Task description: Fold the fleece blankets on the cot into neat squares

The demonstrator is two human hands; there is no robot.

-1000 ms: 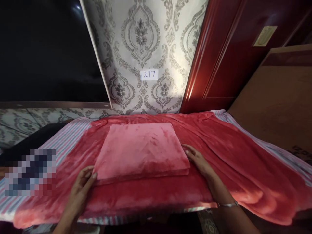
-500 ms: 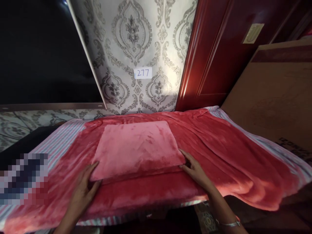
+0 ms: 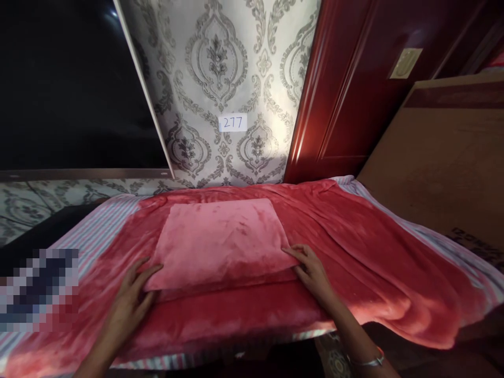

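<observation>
A folded pink plush cloth lies flat on a larger red plush blanket. My left hand is at its front left corner, with fingertips resting on top and the thumb apart, lower down by the front edge. At the front right corner is my right hand, its fingers stretched over the upper surface and its thumb near the front edge. Both hands are open, touching the cloth without visibly gripping it. A bracelet circles my right wrist.
Under the blanket a striped sheet shows at both sides. A large black screen stands at the left, and a cardboard box at the right. Behind are patterned wallpaper, a paper marked 277 and a dark red wooden panel.
My right fingers have moved from the cloth's right edge onto its top. The left fingers have also slid inward over the corner. The cloth lies nearly as before; the view has tilted slightly.
</observation>
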